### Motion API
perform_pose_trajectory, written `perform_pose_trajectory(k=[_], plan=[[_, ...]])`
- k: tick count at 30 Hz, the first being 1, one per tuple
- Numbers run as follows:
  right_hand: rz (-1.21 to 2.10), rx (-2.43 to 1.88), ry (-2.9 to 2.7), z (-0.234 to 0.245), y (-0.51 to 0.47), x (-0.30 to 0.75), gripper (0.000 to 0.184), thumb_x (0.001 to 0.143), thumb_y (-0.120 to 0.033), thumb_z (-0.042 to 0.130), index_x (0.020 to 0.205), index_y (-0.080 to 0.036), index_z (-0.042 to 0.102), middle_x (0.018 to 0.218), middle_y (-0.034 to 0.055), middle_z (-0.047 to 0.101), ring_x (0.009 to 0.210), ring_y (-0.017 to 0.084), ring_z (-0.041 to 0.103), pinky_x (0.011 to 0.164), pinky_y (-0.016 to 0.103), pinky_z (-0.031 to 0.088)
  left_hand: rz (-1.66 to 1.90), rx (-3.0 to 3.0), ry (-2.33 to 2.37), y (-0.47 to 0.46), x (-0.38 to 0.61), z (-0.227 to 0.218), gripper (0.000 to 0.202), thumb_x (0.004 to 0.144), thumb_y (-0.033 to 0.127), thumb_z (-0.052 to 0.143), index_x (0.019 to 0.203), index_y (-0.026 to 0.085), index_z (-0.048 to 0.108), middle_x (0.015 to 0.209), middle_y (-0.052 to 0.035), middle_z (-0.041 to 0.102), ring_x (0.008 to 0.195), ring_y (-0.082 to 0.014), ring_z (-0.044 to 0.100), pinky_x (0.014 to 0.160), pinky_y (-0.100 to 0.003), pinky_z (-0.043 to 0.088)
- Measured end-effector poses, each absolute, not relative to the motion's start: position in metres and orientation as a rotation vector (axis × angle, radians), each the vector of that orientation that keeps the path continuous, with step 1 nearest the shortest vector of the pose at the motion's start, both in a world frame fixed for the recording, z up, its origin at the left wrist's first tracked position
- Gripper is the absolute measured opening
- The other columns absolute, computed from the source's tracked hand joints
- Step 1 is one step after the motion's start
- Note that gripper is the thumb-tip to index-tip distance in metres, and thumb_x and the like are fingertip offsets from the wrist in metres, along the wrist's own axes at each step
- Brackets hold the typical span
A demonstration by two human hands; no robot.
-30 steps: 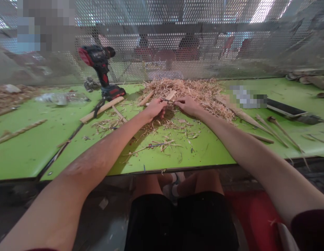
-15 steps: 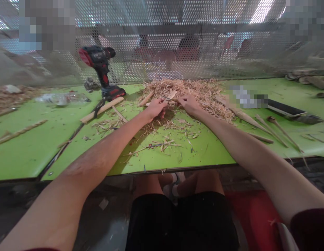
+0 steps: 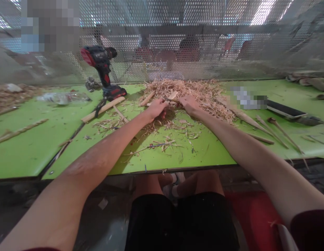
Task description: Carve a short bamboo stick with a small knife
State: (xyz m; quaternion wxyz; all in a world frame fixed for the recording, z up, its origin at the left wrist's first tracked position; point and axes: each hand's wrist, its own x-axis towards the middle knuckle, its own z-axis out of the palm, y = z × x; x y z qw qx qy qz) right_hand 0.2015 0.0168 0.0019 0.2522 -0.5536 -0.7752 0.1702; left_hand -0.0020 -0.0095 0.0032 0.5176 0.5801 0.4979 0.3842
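Both of my hands are close together in front of the shavings heap. My left hand (image 3: 157, 108) is closed, fingers curled, at one end of a thin dark strip (image 3: 171, 100) that spans the gap between the hands. At the strip's other end my right hand (image 3: 189, 104) is closed too, with its thumb and fingers pinched. Whether the strip is a blade or a stick is too small to tell. Just behind it a flat pale piece of wood (image 3: 173, 95) rests against the wood shavings (image 3: 185, 85). My palms and most fingertips are hidden.
A cordless drill (image 3: 103, 71) stands upright on the green table (image 3: 204, 153), left of the heap. A wooden slat (image 3: 103, 109) lies before it. To the right are several thin sticks (image 3: 256, 123) and a phone-like dark slab (image 3: 286, 108). Perforated metal screening (image 3: 164, 45) closes off the back.
My hands stay in almost the same place, with the strip between them. The whole view has shifted very slightly; nothing else has visibly moved.
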Motion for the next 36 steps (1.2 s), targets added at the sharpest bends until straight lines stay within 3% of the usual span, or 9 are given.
perform_pose_trajectory(k=[4, 13, 21, 36], plan=[[0.456, -1.474, -2.055, 0.0053, 0.0106, 0.1987, 0.032, 0.100, -0.035, 0.050, 0.079, -0.016, 0.065, 0.078, 0.0061, 0.063, 0.078, 0.020, 0.053, 0.071, 0.031, 0.033, 0.929, 1.377, 1.173, -0.0098, -0.0022, 0.0038, 0.021, 0.104, 0.018, 0.061, 0.084, 0.020, 0.053, 0.056, 0.0058, 0.048, 0.046, -0.0079, 0.046, 0.047, -0.019, 0.039], [0.459, -1.360, -2.115, 0.0000, 0.0136, 0.1964, 0.023, 0.102, -0.033, 0.060, 0.092, -0.016, 0.072, 0.095, 0.0075, 0.075, 0.086, 0.019, 0.058, 0.080, 0.030, 0.039, 0.970, 1.315, 1.129, -0.0066, -0.0037, 0.0006, 0.022, 0.102, 0.021, 0.064, 0.083, 0.020, 0.052, 0.057, 0.0067, 0.049, 0.046, -0.0058, 0.046, 0.048, -0.016, 0.039], [0.422, -1.441, -2.088, -0.0007, 0.0134, 0.1951, 0.033, 0.106, -0.039, 0.056, 0.084, -0.016, 0.068, 0.085, 0.0074, 0.070, 0.075, 0.018, 0.052, 0.073, 0.031, 0.036, 0.971, 1.331, 1.128, -0.0070, -0.0038, 0.0005, 0.023, 0.103, 0.010, 0.054, 0.082, 0.020, 0.052, 0.056, 0.0056, 0.047, 0.047, -0.0073, 0.047, 0.049, -0.019, 0.040], [0.420, -1.368, -2.175, -0.0027, 0.0149, 0.1969, 0.046, 0.107, -0.048, 0.052, 0.070, -0.019, 0.053, 0.071, 0.0030, 0.057, 0.070, 0.016, 0.042, 0.070, 0.031, 0.031, 0.955, 1.334, 1.160, -0.0098, -0.0029, 0.0039, 0.021, 0.104, 0.014, 0.059, 0.084, 0.020, 0.052, 0.057, 0.0058, 0.048, 0.048, -0.0067, 0.048, 0.048, -0.017, 0.039]])
